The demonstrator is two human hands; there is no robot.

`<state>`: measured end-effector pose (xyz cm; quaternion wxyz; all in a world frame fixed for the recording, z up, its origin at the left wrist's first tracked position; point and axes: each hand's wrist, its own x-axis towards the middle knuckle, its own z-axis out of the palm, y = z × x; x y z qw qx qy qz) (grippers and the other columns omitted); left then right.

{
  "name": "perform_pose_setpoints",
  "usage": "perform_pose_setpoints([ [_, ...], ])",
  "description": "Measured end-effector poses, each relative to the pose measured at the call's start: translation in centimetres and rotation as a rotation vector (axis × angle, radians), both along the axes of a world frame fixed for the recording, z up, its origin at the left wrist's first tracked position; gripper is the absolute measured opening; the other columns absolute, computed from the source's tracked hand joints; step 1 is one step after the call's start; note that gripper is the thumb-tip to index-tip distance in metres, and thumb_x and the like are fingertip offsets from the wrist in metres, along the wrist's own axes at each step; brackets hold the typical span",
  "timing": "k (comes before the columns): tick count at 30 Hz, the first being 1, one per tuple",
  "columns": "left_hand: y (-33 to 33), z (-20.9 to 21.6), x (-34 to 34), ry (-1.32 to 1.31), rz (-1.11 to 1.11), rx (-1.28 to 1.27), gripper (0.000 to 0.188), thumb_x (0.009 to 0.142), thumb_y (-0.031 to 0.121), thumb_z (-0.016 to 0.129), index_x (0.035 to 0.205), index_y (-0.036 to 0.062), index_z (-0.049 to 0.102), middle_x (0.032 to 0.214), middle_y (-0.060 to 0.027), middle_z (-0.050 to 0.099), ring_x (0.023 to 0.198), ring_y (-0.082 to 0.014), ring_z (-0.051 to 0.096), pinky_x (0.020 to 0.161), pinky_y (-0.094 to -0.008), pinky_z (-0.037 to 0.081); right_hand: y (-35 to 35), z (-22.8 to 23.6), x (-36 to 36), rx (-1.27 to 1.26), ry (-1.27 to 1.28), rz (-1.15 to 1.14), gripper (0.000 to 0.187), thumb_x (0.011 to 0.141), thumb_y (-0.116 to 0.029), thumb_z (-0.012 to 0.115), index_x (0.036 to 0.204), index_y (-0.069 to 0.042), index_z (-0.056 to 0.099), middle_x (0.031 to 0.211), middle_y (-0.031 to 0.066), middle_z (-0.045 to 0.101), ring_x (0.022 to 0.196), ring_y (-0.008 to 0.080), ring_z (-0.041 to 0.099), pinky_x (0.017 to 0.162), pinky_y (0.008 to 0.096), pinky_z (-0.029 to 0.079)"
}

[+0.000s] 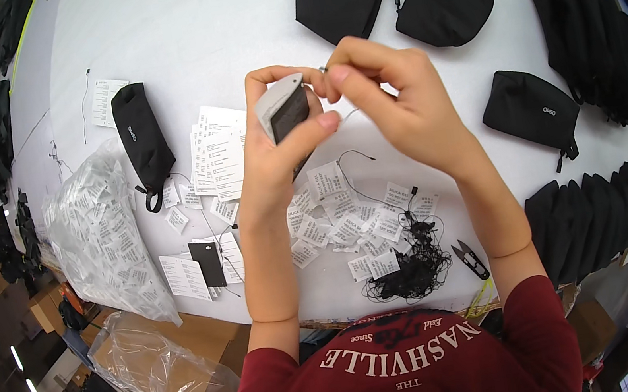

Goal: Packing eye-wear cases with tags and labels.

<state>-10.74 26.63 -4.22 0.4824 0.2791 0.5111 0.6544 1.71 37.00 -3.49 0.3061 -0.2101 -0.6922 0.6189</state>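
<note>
My left hand [273, 149] is wrapped round a stack of black hang tags [291, 115] with pale edges and a small hole near the top corner. Close beside it, my right hand [392, 97] is closed in a pinch at the upper edge of the stack. A thin string [351, 114] shows by its fingers, and the fingertips of both hands nearly meet there. Below the hands lie several white silica gel packets [346, 227] and a tangle of black strings [412, 266]. One black hang tag [208, 264] rests on white printed cards [183, 277] at the left.
A clear bag of packets [99, 234] stands at the left, near a black pouch [143, 136]. More black pouches [531, 115] lie at the right and far side, some in rows [587, 222]. Thread snips [470, 259] lie near the front edge.
</note>
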Motion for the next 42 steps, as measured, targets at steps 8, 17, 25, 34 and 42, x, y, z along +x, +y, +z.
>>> perform_pose_setpoints([
  [8,0.4,-0.3,0.0,0.164,0.184,0.076,0.015,0.077,-0.002,0.064,0.090,-0.0007,0.057,0.099,-0.0067,0.058,0.075,-0.0096,0.055,0.066,-0.0221,0.044,-0.4,0.1,-0.4,0.346,-0.195,-0.045,0.014,0.083,-0.015,0.057,0.077,-0.003,0.058,0.049,0.0095,0.044,0.041,0.0199,0.044,0.042,0.0316,0.034],
  [17,0.6,-0.7,1.1,0.652,0.333,0.045,0.008,0.077,0.000,0.069,0.083,-0.0013,0.062,0.080,-0.0016,0.058,0.070,-0.0066,0.051,0.062,-0.0186,0.039,-0.6,-1.3,-0.7,0.629,-0.247,-0.182,0.011,0.083,-0.015,0.059,0.078,-0.005,0.056,0.051,0.0078,0.049,0.046,0.0227,0.050,0.044,0.0337,0.037],
  [25,0.0,-0.4,-0.7,0.299,0.164,0.237,0.007,0.086,0.004,0.061,0.087,-0.0021,0.065,0.081,-0.0066,0.060,0.070,-0.0103,0.053,0.063,-0.0198,0.040,0.9,-0.3,-0.1,0.105,-0.001,-0.065,0.011,0.082,-0.014,0.067,0.083,-0.005,0.060,0.053,-0.0038,0.036,0.050,0.0050,0.031,0.046,0.0230,0.026],
  [34,-0.5,0.5,-1.6,0.129,-0.148,-0.083,0.010,0.092,0.013,0.055,0.092,0.0028,0.055,0.077,0.0012,0.055,0.070,-0.0040,0.050,0.063,-0.0185,0.039,1.0,0.2,0.3,0.065,-0.135,0.167,0.011,0.080,-0.013,0.067,0.082,-0.005,0.060,0.052,-0.0034,0.036,0.049,0.0047,0.031,0.047,0.0227,0.026],
  [42,0.1,-0.4,-0.7,0.142,-0.027,0.046,0.012,0.091,0.013,0.056,0.088,0.0011,0.057,0.077,-0.0027,0.057,0.066,-0.0084,0.053,0.059,-0.0216,0.042,1.4,0.6,0.6,-0.215,-0.102,0.249,0.016,0.085,-0.018,0.063,0.081,-0.004,0.058,0.049,-0.0037,0.043,0.046,0.0045,0.033,0.046,0.0225,0.026],
])
